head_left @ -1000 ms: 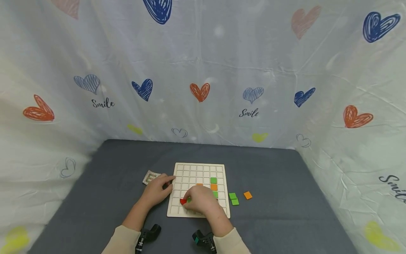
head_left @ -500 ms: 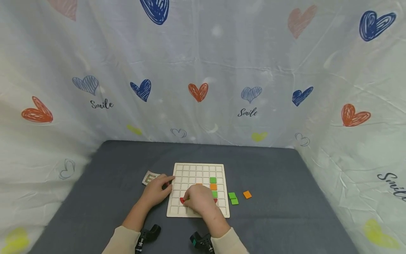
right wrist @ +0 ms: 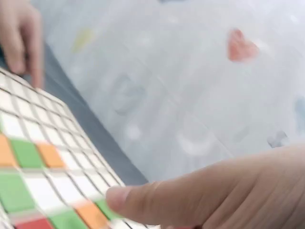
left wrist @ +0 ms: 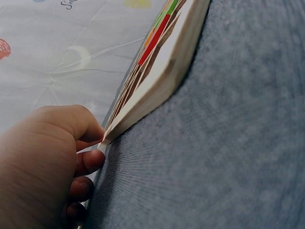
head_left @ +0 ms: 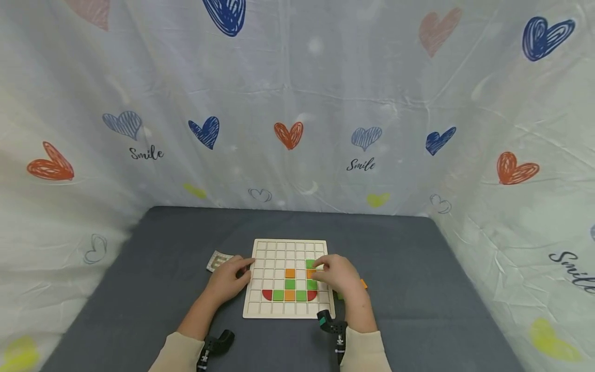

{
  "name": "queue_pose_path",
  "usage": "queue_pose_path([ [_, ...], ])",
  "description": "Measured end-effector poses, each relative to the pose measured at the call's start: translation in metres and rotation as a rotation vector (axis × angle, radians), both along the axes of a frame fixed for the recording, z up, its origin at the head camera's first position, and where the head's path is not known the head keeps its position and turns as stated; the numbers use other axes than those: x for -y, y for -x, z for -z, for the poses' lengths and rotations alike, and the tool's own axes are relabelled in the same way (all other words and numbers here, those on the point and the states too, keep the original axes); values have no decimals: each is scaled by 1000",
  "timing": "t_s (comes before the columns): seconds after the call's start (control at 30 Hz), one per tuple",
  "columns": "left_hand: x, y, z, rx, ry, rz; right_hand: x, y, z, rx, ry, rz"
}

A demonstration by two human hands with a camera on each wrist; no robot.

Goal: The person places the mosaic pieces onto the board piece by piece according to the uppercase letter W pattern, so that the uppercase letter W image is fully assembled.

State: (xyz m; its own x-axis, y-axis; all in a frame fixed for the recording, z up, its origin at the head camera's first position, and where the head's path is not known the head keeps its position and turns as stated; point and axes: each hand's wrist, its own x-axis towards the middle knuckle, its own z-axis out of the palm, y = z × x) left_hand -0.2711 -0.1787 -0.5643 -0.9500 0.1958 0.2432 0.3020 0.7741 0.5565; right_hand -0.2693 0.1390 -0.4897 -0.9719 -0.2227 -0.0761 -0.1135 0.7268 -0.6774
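Observation:
A pale wooden grid board (head_left: 274,254) lies on the dark cloth. Green and orange square tiles, among them an orange tile (head_left: 290,273), fill several cells. A red rounded tile (head_left: 267,294) ends the lower coloured row on the left, and another red tile (head_left: 312,295) ends it on the right. My left hand (head_left: 229,279) touches the board's left edge with thumb and fingertips. My right hand (head_left: 341,276) is over the board's right side, thumb and fingers apart, with nothing visible between them. In the right wrist view its thumb (right wrist: 143,202) is extended above the tiles.
Right of the board, a loose orange tile (head_left: 364,283) and a green tile (head_left: 341,296) show partly behind my right hand. A small patterned card (head_left: 217,260) lies by my left hand. A white curtain printed with hearts (head_left: 297,170) hangs behind the table.
My right hand has left the lower-left cells and moved right and away from me, uncovering the row with a green tile beside the left red one. My left hand has stayed at the edge.

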Motion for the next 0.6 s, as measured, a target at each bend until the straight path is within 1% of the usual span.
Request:
queue_pose_path([
  [0.13, 0, 0, 0, 2, -4, 0, -26, 2, 4, 110, 55, 57],
  [0.23, 0, -1, 0, 1, -5, 2, -40, 1, 8, 167, 59, 80],
  [0.3, 0, -2, -1, 2, -6, 0, -46, -1, 8, 201, 64, 91],
  [0.47, -1, -2, -3, 6, -6, -6, -55, -3, 6, 231, 29, 108],
  [0.6, -2, -2, -3, 13, -3, -7, -57, -2, 10, 234, 18, 128],
])
